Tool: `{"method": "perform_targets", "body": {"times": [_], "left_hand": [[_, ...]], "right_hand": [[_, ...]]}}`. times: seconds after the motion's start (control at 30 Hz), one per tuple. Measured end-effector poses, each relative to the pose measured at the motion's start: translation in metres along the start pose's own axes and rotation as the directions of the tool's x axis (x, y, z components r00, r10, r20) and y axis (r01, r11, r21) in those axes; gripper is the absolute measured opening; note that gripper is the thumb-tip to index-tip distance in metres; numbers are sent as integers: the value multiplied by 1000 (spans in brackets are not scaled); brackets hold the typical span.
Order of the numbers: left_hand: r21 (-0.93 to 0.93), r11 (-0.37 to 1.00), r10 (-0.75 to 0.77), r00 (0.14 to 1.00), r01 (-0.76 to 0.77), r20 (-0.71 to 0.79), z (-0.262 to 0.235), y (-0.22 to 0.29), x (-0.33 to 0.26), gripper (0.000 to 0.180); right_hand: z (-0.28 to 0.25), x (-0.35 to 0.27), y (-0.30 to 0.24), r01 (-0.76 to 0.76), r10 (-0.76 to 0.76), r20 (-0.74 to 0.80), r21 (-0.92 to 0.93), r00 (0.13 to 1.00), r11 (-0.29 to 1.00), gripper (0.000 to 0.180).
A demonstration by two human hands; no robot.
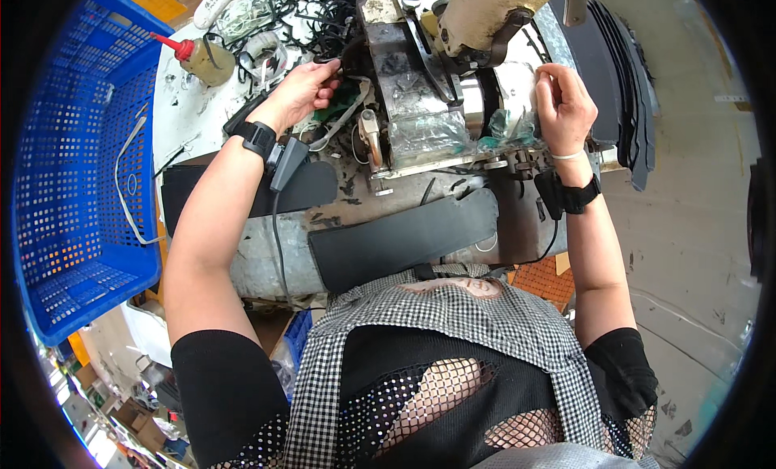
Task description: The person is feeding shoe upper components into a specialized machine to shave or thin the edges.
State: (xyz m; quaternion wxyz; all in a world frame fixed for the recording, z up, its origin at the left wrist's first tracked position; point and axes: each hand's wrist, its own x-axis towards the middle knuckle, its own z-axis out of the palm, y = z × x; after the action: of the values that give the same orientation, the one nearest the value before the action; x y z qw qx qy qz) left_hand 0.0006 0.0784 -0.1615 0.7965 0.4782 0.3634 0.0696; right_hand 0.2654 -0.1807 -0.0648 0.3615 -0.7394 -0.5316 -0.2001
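Note:
My left hand [305, 95] is at the left side of a worn metal machine [404, 73], close to a heap of thin black strips [319, 21]. Its fingers are curled and pressed together, and what they pinch is too small to make out. At the machine's right side, my right hand [564, 105] is closed too, thumb against fingers, its tips beside the pale machine bed; anything in them is hidden. Nearer to me, a long dark grey flat piece [404, 235] with a rounded right end lies on the metal table edge [267, 247].
A blue perforated crate [69, 170] stands at the left. A yellowish squeeze bottle with a red nozzle [202, 58] is on the white tabletop [182, 105]. More dark flat pieces [303, 186] lie under my left forearm, and a stack of dark sheets [618, 73] is at the right.

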Motion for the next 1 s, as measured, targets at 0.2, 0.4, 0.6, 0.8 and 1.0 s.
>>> {"method": "perform_targets", "body": {"times": [0.2, 0.4, 0.6, 0.8, 1.0], "left_hand": [[-53, 997, 55, 998, -56, -12, 3, -4, -2, 18], [-22, 994, 103, 994, -104, -39, 12, 0, -10, 21], [11, 995, -101, 994, 102, -48, 2, 4, -4, 26], [53, 991, 116, 991, -119, 62, 3, -4, -1, 19], [236, 911, 350, 937, -338, -12, 8, -14, -3, 20]], "right_hand": [[1, 0, 1, 17, -17, -7, 9, 1000, 1000, 7], [1, 0, 1, 13, -13, -6, -2, 1000, 1000, 6], [1, 0, 1, 12, -12, -1, -12, 1000, 1000, 6], [0, -1, 0, 5, -5, -1, -16, 1000, 1000, 6], [1, 0, 0, 10, -10, 1, -4, 1000, 1000, 6]]}}
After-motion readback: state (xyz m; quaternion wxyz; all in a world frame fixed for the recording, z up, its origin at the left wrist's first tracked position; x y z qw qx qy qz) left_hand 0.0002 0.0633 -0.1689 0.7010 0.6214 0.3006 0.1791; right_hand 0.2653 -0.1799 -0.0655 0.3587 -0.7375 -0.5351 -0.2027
